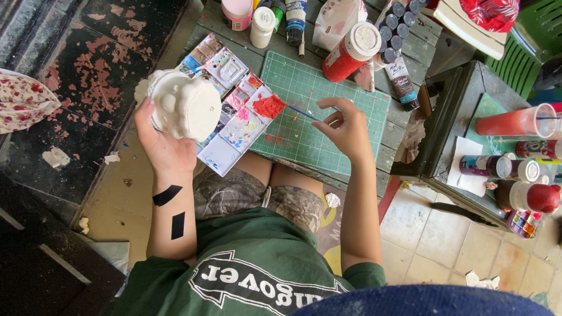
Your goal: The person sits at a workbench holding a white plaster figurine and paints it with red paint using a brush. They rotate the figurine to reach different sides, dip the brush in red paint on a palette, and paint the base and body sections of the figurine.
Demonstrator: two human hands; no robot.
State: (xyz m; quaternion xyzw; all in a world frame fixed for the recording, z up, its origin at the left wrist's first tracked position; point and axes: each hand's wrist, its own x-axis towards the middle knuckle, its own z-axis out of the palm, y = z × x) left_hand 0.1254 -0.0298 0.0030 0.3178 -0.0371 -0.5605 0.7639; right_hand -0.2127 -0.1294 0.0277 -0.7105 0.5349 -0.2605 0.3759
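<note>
The left hand (161,143) grips a white plaster figure (184,105), raised just above its palm. The right hand (345,129) pinches a thin brush (301,112), its tip reaching left into the paint palette (219,155) between both hands.

Left hand (164,143) raised at left-center of frame, palm toward camera, fingers curled in grasp. Left forearm runs down to lower left, 2 black marks on inner side. Right hand (345,130) center-right, fingers pinched in thin grip. Right forearm bare, descending to lower center, elbow bent.
</note>
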